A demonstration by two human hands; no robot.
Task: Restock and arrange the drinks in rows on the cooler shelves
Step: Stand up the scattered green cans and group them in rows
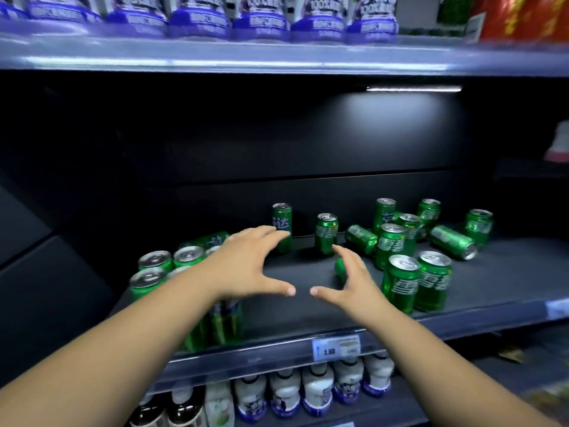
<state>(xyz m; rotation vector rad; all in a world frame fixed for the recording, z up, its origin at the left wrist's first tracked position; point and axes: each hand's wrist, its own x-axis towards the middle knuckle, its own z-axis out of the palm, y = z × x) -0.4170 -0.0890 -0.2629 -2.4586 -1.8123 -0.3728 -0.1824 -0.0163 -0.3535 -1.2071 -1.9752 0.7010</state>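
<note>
Both hands are over the bare middle of the middle shelf (508,272), nothing held. Your left hand (249,263) is spread wide, fingers straight and reaching toward the back. Your right hand (354,285) is open too, fingers slightly curved, and the thumbs nearly meet. It reads as a bracket, set to herd cans into line rather than lift one. A lying can (339,268) sits just behind the right fingers; I can't tell if they touch.

The green cans are split. A tight upright block (157,261) stands at the shelf's front-left corner, probably the rows already begun. The rest are loose toward the right and back: an upright pair (415,282) near the front edge, a cluster (391,241) behind it, and a tipped can (452,242) beyond, likely to roll if nudged.

Writing:
- The cans carry white Chinese characters, too blurred to read.
- A taller slim can (281,226) at the back edge shows "达" on blue.
- The price tag (335,348) on the front rail reads roughly 2.50.
- The bottles (320,16) on the shelf above carry "100%".
</note>
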